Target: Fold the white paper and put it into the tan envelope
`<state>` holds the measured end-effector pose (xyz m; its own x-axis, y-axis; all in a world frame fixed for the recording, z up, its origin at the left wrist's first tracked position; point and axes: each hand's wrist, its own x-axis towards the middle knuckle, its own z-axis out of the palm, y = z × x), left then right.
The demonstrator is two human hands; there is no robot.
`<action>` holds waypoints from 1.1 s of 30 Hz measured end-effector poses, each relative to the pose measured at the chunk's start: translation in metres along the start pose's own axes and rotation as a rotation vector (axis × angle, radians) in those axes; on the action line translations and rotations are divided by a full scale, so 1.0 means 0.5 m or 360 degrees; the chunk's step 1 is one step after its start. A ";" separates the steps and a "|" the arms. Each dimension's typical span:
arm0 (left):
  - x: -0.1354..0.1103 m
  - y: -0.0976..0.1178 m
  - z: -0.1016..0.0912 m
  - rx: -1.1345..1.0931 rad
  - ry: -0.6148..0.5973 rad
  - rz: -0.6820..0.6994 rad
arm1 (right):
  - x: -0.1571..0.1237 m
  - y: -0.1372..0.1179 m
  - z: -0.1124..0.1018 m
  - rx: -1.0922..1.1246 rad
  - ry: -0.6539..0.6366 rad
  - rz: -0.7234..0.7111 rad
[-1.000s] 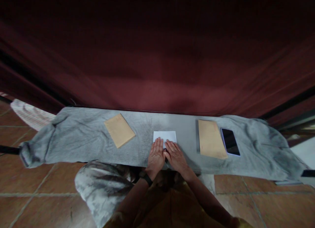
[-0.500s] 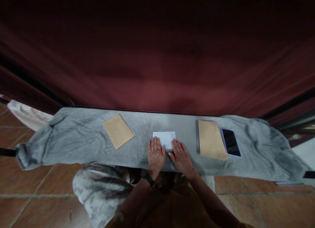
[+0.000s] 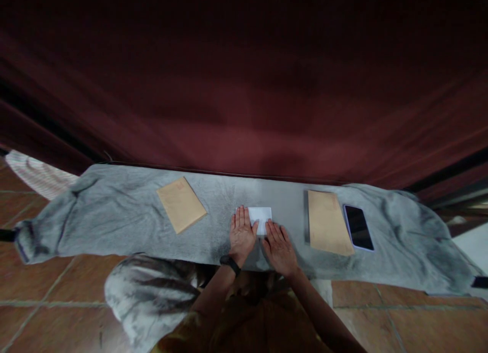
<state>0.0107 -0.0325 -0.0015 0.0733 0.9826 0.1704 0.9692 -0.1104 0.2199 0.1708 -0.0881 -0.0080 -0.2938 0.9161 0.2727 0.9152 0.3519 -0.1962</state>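
A white sheet of paper [image 3: 261, 214], small and rectangular, lies on the grey cloth in front of me. My left hand [image 3: 242, 235] rests flat over its left part, with fingers stretched forward and a dark band on the wrist. On the paper's lower right edge lie the fingertips of my right hand [image 3: 280, 246], also flat with the fingers extended. Both palms face down and neither hand grips anything. The paper's left side is partly hidden under my left hand.
A brown envelope [image 3: 181, 204] lies tilted to the left. Brown envelopes [image 3: 328, 223] lie to the right, beside a dark-screened phone [image 3: 359, 228]. The grey cloth [image 3: 125, 210] covers a narrow surface against a dark red upright panel [image 3: 244, 149].
My left hand has slid slightly forward over the paper, covering more of its left part. My right hand stays at the lower right edge. The view has shifted a little.
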 end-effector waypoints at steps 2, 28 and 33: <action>-0.003 -0.008 -0.001 0.0014 0.0027 -0.0034 | -0.003 0.001 0.002 0.0000 -0.0003 0.0004; -0.004 -0.012 -0.006 0.0114 0.0060 0.0046 | 0.127 0.026 0.043 -0.0047 -0.0076 -0.0030; -0.005 -0.010 -0.001 0.0120 0.0093 0.0031 | 0.135 0.048 0.039 -0.0069 -0.0027 0.0081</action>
<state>0.0053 -0.0344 -0.0023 0.0808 0.9698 0.2300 0.9829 -0.1158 0.1432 0.1677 -0.0141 -0.0128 -0.2508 0.9359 0.2473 0.9401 0.2964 -0.1683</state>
